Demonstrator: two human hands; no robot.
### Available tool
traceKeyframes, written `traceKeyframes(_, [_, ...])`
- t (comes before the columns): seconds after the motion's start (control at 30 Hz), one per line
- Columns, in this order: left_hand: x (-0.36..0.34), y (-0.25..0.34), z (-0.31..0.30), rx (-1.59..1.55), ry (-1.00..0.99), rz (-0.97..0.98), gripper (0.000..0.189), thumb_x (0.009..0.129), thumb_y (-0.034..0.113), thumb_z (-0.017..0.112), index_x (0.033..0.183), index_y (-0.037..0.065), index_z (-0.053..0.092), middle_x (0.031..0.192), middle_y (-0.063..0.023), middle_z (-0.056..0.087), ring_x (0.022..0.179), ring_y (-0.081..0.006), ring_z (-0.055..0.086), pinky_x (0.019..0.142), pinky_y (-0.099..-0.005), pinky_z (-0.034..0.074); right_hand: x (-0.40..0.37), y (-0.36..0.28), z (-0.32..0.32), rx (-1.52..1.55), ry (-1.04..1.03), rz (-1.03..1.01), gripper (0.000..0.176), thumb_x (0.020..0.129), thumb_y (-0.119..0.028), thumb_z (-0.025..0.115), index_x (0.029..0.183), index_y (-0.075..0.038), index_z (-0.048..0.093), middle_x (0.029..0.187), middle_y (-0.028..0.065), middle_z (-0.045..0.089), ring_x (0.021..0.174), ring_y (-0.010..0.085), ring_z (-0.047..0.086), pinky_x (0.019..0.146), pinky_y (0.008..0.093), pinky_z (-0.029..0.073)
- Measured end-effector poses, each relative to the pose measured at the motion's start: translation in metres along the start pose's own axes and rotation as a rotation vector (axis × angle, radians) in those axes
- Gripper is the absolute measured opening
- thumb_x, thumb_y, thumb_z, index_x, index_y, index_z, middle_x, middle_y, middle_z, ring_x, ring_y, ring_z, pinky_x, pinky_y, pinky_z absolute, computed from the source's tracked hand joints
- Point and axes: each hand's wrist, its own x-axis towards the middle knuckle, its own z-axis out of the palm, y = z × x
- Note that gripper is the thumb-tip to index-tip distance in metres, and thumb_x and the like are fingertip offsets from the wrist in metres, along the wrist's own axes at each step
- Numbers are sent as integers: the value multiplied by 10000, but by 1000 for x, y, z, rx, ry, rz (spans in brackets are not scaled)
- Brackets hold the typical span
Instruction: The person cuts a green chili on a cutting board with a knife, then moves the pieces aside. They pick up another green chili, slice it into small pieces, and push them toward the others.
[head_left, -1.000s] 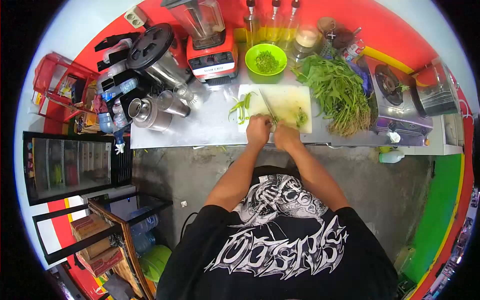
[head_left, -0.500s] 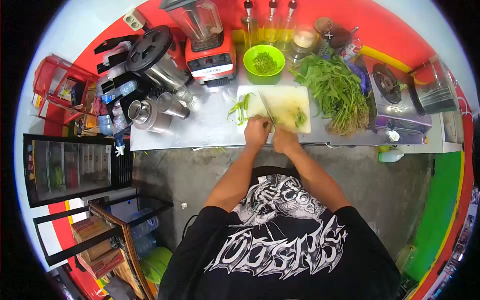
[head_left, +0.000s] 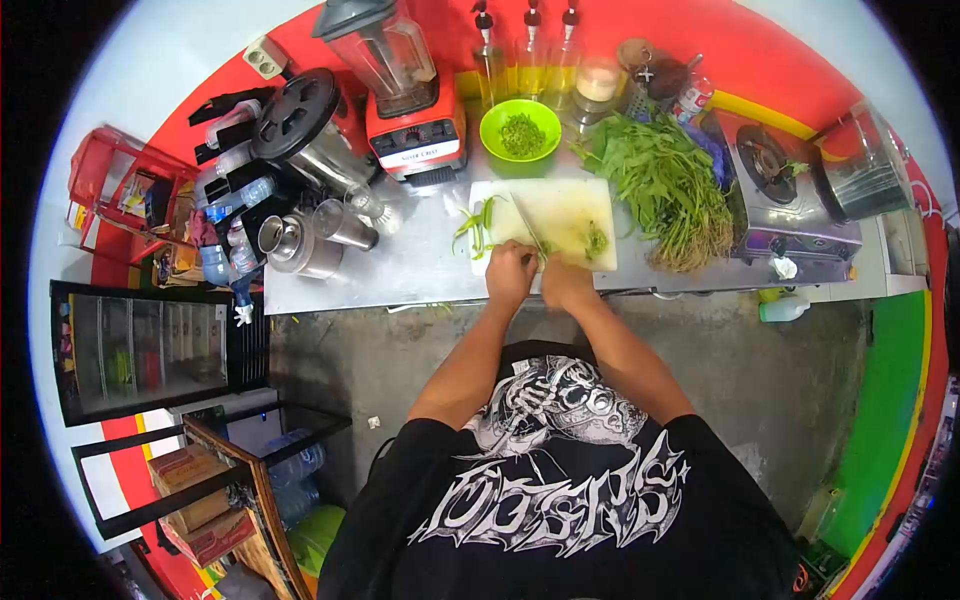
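The fingers of the right hand (head_left: 566, 282) are closed around the handle of a knife (head_left: 528, 225), whose blade lies on the white cutting board (head_left: 560, 205). The fingers of the left hand (head_left: 510, 272) are curled down just beside the blade; I cannot tell what they hold. Beyond the fingers, a green bowl (head_left: 520, 160) holds chopped greens. To their right, a bundle of leafy greens (head_left: 665, 190) lies on the steel tabletop (head_left: 400, 262), before a red wall (head_left: 780, 60).

The person wore a black short-sleeved T-shirt (head_left: 640, 520) with a large white-and-grey print across the front. The print showed what looked like a skull figure (head_left: 555, 400) above jagged, spiky lettering (head_left: 560, 497), which the lens curve made hard to read. The sleeves (head_left: 395, 470) ended at the upper arms. The left hand (head_left: 510, 275) and right hand (head_left: 568, 283) were bare.
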Motion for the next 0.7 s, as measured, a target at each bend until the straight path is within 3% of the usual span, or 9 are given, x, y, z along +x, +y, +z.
traceKeyframes(0.17, [-3, -1, 2, -11, -13, -28, 108, 816, 145, 734, 904, 100, 777, 950, -104, 690, 943, -342, 623, 832, -438, 532, -2, 3, 12, 7, 59, 4, 465, 857, -140, 657, 1263, 42, 521, 1183, 251, 689, 1118, 379, 684, 963, 452, 523])
traceKeyframes(0.27, [-1, -3, 4, -12, -18, -37, 106, 823, 147, 729, 908, 101, 773, 953, -113, 686, 949, -347, 618, 843, -448, 524, 2, 2, -2, -33, -7, -50, 371, 887, -117, 561, 1210, 64, 569, 1164, 281, 689, 1089, 407, 689, 904, 482, 550])
traceKeyframes(0.43, [3, -7, 7, -51, -17, -40, 138, 765, 103, 745, 897, 64, 753, 940, -160, 700, 907, -369, 641, 845, -448, 511, -7, 4, 5, -72, 71, -122, 390, 880, -109, 574, 1222, 76, 556, 1122, 263, 709, 1053, 403, 704, 908, 483, 548])
traceKeyframes(0.63, [5, -4, 3, -91, -30, -85, 126, 757, 74, 741, 876, 41, 718, 907, -172, 704, 873, -373, 659, 847, -443, 516, -3, -7, -10, 3, -1, -40, 422, 883, -125, 599, 1252, 68, 533, 1162, 270, 694, 1090, 403, 690, 941, 473, 537])
traceKeyframes(0.7, [7, -4, 2, -139, -51, -127, 122, 752, 66, 742, 863, 32, 703, 910, -174, 704, 872, -374, 660, 857, -442, 513, -13, -6, -13, -100, -16, -107, 407, 910, -169, 597, 1261, 33, 563, 1188, 221, 697, 1100, 345, 700, 908, 451, 554])
